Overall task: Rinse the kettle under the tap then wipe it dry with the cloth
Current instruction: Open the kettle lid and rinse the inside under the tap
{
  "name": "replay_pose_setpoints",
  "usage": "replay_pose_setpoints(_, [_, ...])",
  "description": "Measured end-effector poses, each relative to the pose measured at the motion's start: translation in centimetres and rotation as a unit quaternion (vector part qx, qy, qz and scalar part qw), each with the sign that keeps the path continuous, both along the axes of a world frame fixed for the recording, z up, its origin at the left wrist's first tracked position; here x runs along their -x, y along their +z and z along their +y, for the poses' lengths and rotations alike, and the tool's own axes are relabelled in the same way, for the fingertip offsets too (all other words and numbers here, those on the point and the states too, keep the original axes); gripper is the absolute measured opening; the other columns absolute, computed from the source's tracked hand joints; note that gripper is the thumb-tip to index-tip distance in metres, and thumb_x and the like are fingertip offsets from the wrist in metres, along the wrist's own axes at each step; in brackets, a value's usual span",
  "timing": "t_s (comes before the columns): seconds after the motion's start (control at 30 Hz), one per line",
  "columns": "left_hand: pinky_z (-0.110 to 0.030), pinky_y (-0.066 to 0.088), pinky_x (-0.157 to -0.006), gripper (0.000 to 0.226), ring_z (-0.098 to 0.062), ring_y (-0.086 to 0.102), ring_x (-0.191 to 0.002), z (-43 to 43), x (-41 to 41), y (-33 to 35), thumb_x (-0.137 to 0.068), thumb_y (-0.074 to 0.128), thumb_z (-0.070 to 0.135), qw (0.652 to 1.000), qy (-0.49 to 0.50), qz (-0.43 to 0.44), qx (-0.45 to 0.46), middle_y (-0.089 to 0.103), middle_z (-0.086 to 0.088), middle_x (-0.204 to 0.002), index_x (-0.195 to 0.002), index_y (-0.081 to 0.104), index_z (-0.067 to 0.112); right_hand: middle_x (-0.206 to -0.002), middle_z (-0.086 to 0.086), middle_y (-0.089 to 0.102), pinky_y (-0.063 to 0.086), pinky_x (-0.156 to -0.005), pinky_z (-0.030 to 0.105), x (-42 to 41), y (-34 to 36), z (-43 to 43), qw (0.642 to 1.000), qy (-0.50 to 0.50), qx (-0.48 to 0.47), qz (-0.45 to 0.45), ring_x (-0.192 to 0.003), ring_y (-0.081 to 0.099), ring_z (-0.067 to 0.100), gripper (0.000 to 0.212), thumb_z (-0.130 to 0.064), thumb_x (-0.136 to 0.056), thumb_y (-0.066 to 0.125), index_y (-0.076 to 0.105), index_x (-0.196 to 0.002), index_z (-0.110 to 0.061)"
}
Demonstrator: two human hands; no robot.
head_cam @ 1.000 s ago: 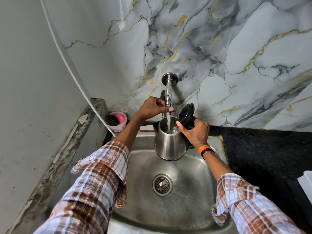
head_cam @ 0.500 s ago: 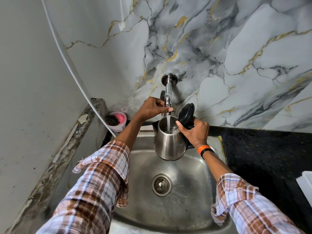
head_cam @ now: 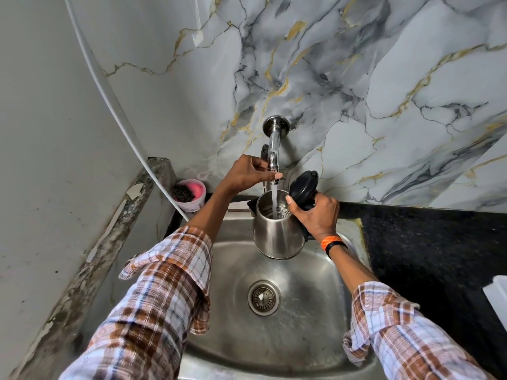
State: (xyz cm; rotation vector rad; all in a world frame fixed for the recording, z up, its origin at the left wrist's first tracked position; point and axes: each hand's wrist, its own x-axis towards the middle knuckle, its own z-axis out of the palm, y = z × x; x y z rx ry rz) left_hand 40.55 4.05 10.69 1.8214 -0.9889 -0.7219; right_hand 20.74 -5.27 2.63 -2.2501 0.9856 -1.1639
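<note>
A steel kettle [head_cam: 277,234] with its black lid [head_cam: 304,186] flipped open hangs upright over the sink, directly under the wall tap [head_cam: 273,149]. A stream of water runs from the spout into the kettle's mouth. My right hand [head_cam: 315,218] grips the kettle's black handle on its right side, which it mostly hides. My left hand [head_cam: 248,174] is closed around the tap's lever beside the spout. No cloth is in view.
The steel sink [head_cam: 307,338] has a round drain [head_cam: 264,297] below the kettle. A pink tub [head_cam: 190,196] stands at the back left corner. A white hose [head_cam: 109,97] curves down the left wall. Black countertop [head_cam: 428,253] lies to the right, with a white object [head_cam: 498,294] at its edge.
Nothing has moved noticeably; both hands and the kettle hold their places while water keeps running in.
</note>
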Motion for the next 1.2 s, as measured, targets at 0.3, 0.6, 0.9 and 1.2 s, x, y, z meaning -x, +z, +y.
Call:
replay_pose_setpoints(0.3, [-0.033, 0.055, -0.089, 0.025, -0.013, 0.070, -0.083, -0.1, 0.0, -0.2, -0.074, 0.094, 0.030, 1.000, -0.004, 0.008, 0.008, 0.077, -0.005, -0.082, -0.081, 0.077, 0.013, -0.061, 0.008, 0.072, 0.052, -0.058, 0.033, -0.4, 0.1, -0.2, 1.000, -0.011, -0.012, 0.015, -0.058, 0.069, 0.028, 0.071, -0.080, -0.068, 0.062, 0.069, -0.064, -0.009])
replay_pose_setpoints(0.6, [-0.024, 0.054, -0.084, 0.021, -0.007, 0.071, -0.081, 0.1, 0.3, -0.5, -0.075, 0.094, 0.030, 1.000, 0.000, 0.005, 0.019, 0.076, 0.006, -0.076, -0.071, 0.074, 0.025, -0.059, 0.006, 0.070, 0.037, -0.059, 0.024, -0.6, -0.1, -0.3, 1.000, -0.026, -0.013, -0.006, -0.057, 0.068, 0.028, 0.063, -0.078, -0.071, 0.064, 0.067, -0.063, -0.015])
replay_pose_setpoints(0.9, [-0.028, 0.049, -0.083, 0.022, -0.010, 0.065, -0.080, 0.3, 0.8, -0.5, -0.078, 0.091, 0.032, 1.000, 0.008, 0.000, 0.019, 0.073, 0.000, -0.080, -0.070, 0.071, 0.026, -0.062, 0.004, 0.073, 0.036, -0.061, 0.021, 0.6, -0.5, -0.4, 0.999, -0.038, -0.023, -0.024, -0.059, 0.070, 0.024, 0.056, -0.074, -0.072, 0.066, 0.067, -0.064, -0.020])
replay_pose_setpoints(1.2, [-0.022, 0.046, -0.079, 0.023, -0.004, 0.063, -0.074, 0.3, 1.3, -0.3, -0.078, 0.091, 0.032, 1.000, 0.023, -0.008, 0.015, 0.072, 0.002, -0.076, -0.071, 0.072, 0.021, -0.067, 0.005, 0.075, 0.048, -0.062, 0.027, 3.3, -1.6, -0.6, 0.998, -0.052, -0.035, -0.019, -0.066, 0.073, 0.025, 0.061, -0.075, -0.073, 0.067, 0.072, -0.068, -0.015])
